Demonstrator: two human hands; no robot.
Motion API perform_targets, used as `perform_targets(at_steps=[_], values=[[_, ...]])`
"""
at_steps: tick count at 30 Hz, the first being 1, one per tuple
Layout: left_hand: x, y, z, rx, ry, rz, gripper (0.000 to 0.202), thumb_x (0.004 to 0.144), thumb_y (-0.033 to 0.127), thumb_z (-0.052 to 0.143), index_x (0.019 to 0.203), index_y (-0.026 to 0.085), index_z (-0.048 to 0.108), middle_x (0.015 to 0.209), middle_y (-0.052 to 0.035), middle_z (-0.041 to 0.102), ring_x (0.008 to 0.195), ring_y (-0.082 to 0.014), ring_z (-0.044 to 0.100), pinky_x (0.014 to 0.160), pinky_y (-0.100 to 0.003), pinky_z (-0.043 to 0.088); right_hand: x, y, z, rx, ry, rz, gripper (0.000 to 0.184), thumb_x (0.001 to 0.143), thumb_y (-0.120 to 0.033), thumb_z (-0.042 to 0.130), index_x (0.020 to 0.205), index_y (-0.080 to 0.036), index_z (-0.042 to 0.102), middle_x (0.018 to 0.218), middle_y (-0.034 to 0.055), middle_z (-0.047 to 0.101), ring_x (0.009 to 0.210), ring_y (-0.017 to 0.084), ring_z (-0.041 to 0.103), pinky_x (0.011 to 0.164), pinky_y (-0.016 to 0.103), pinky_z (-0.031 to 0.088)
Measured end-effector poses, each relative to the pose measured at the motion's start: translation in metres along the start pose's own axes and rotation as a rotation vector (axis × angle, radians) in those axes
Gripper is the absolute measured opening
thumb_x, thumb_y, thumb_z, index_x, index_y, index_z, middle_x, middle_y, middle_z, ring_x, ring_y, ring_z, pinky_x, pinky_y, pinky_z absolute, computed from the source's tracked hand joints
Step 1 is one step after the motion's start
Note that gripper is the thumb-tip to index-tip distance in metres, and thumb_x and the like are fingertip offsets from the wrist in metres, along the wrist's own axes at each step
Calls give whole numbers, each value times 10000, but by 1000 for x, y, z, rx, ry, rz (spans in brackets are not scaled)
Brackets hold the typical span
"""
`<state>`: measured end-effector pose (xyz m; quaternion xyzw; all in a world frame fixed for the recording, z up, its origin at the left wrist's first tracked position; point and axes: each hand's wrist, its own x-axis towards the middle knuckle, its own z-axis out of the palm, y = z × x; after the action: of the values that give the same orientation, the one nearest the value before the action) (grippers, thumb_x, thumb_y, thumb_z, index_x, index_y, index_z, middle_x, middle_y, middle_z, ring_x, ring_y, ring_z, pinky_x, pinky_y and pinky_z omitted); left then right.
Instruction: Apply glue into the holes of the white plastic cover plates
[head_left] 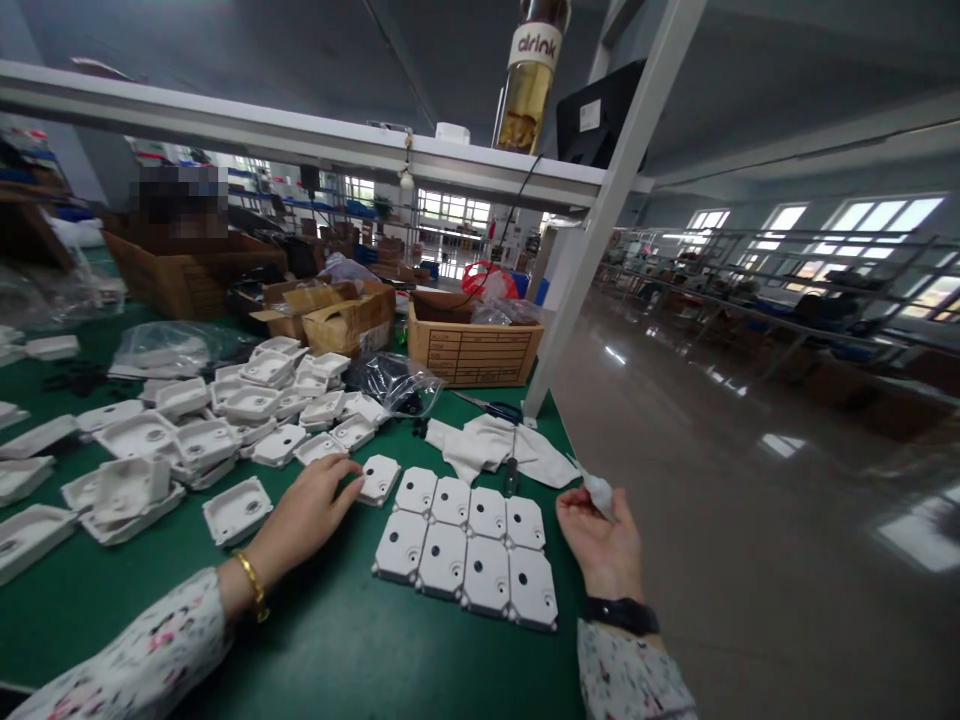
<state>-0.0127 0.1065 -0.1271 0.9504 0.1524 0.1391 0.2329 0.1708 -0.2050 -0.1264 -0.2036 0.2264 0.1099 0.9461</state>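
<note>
My left hand (319, 505) has its thumb and fingers closed on the left edge of a white plastic cover (381, 478) with a black dot on top. Just right of that cover, several matching covers (450, 545) lie in two tight rows, each with a black dot and a small round recess. My right hand (602, 540), palm turned up past the right end of the rows, holds a small white squeeze bottle (598, 492). Its thin nozzle points up and to the left.
Loose white covers (202, 440) are heaped on the green table (315, 640) at the left. A white cloth (487, 445), scissors (501, 410) and a black plastic bag (397, 382) lie behind the rows. Cardboard boxes (476, 350) stand farther back, beside a shelf post (600, 240).
</note>
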Motion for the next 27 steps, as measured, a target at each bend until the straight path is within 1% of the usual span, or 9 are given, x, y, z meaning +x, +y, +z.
perform_targets(at_steps=[3, 8, 11, 15, 17, 20, 22, 25, 27], values=[[7, 5, 11, -14, -16, 6, 401, 883, 425, 364, 1065, 142, 581, 1081, -120, 618, 1018, -261, 574, 921, -412, 434, 11, 5, 13, 21, -46, 9, 204, 912, -326, 441, 766, -187, 470, 690, -22, 488, 559, 102, 494, 524, 236, 468], [-1, 21, 19, -15, -1, 4, 445, 860, 433, 417, 1175, 143, 536, 1193, -118, 580, 1109, -247, 533, 981, -373, 404, 24, 13, 12, 44, -46, 59, 216, 930, -313, 422, 773, -172, 462, 709, -15, 478, 570, 97, 490, 527, 235, 474], [-16, 6, 6, 33, 64, -71, 539, 869, 489, 383, 1276, 141, 444, 1310, -129, 490, 1224, -258, 437, 1054, -402, 325, 29, 10, 6, 41, -18, 84, 228, 942, -317, 389, 789, -166, 466, 717, -10, 466, 572, 101, 486, 523, 245, 483], [-38, -36, -20, 241, 163, -263, 606, 789, 503, 457, 1204, 61, 449, 1415, -236, 304, 1343, -368, 220, 1078, -528, 207, 32, 4, 5, 47, -12, 72, 234, 947, -308, 360, 795, -168, 470, 725, -3, 460, 566, 107, 482, 507, 250, 481], [-44, -51, -31, 257, 100, -340, 500, 750, 442, 494, 1104, 90, 481, 1355, -244, 377, 1297, -388, 304, 1026, -533, 278, 33, 2, 5, 40, -14, 74, 213, 941, -290, 361, 807, -168, 473, 734, 6, 458, 569, 115, 485, 501, 260, 485], [-44, -53, -45, 191, 27, -383, 305, 756, 397, 500, 958, 169, 482, 1013, -126, 594, 968, -307, 584, 842, -427, 442, 32, 2, 4, -1, -3, 101, 188, 925, -262, 356, 833, -172, 492, 737, 24, 462, 583, 139, 490, 487, 286, 496], [-41, -42, -51, 36, 95, -416, 411, 748, 440, 541, 1054, 182, 447, 960, -78, 589, 854, -257, 613, 775, -372, 469, 31, 1, 3, -47, 19, 107, 161, 897, -237, 374, 854, -175, 516, 746, 42, 477, 592, 163, 497, 475, 319, 504], [-36, -20, -51, -505, 212, -402, 740, 739, 480, 592, 1332, 196, 253, 1131, -94, 526, 891, -217, 613, 810, -333, 477, 27, 0, 4, -87, 40, 111, 146, 853, -205, 405, 882, -174, 545, 783, 73, 506, 619, 197, 521, 472, 372, 520], [-36, -13, -45, -704, 211, -337, 741, 757, 487, 573, 1365, 198, 263, 1180, -100, 513, 931, -214, 600, 841, -329, 473, 24, 1, 7, -82, 60, 121, 154, 846, -196, 405, 893, -173, 550, 800, 86, 515, 626, 204, 531, 459, 384, 528]])
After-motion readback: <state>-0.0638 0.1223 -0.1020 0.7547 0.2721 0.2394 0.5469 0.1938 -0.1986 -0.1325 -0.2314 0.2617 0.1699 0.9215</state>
